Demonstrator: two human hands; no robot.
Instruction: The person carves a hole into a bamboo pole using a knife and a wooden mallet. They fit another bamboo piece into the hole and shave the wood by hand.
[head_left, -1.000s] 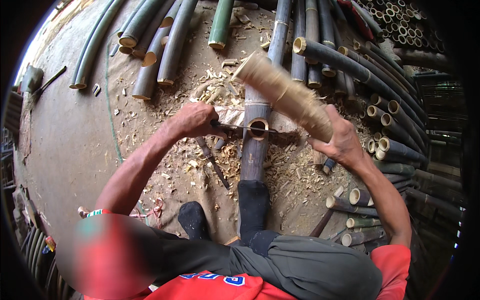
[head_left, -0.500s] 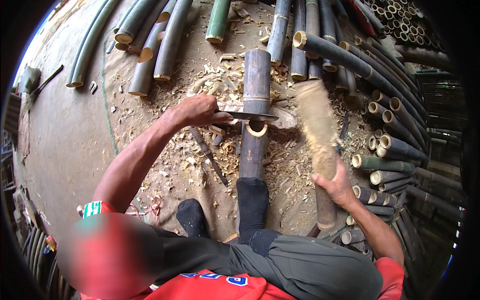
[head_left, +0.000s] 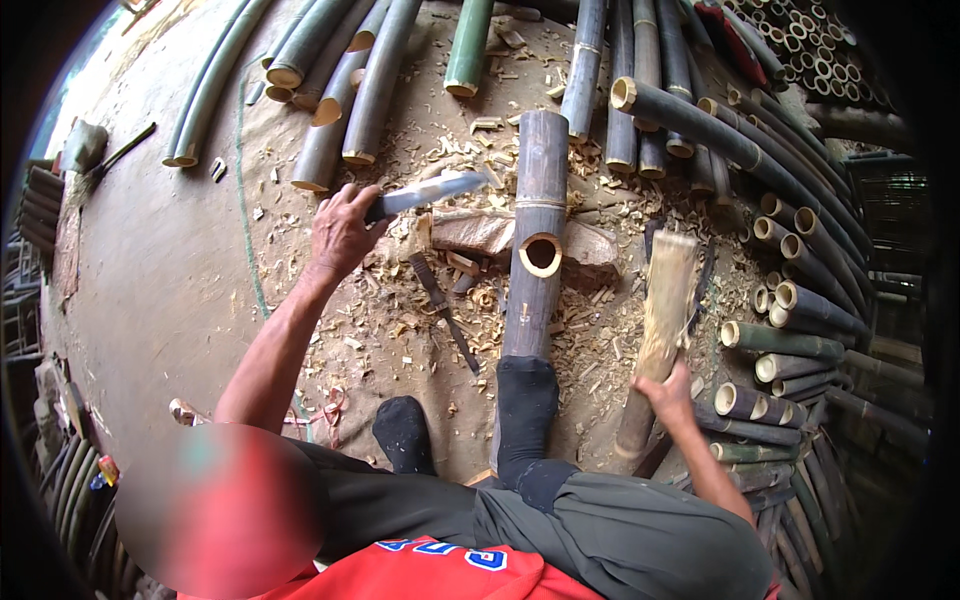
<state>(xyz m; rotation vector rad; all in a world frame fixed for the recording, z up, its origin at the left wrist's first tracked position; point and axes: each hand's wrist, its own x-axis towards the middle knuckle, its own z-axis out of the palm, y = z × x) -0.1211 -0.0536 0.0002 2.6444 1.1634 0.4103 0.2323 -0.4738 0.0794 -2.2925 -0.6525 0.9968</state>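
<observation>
My left hand (head_left: 343, 228) is closed round the dark handle of a knife (head_left: 432, 192), its broad blade pointing right and lifted off the bamboo. My right hand (head_left: 668, 392) grips a worn, frayed wooden mallet (head_left: 666, 300), which stands roughly upright beside my right knee. Between the hands lies a thick bamboo section (head_left: 541, 170) with a rounded opening cut in its upper side. It rests across a wooden block (head_left: 592, 250). My black-socked right foot (head_left: 526, 400) presses on the bamboo's near end.
A dark chisel-like tool (head_left: 446, 312) lies among wood chips left of the bamboo. Long bamboo poles (head_left: 383, 85) lie at the far side, others (head_left: 700, 125) at the far right. Short cut pieces (head_left: 765, 403) are stacked on the right. My other foot (head_left: 402, 435) is on the ground.
The knife has come off the bamboo, up and to the left, with its blade now tilted. A notch in the bamboo shows as a full round opening. The mallet has dropped lower.
</observation>
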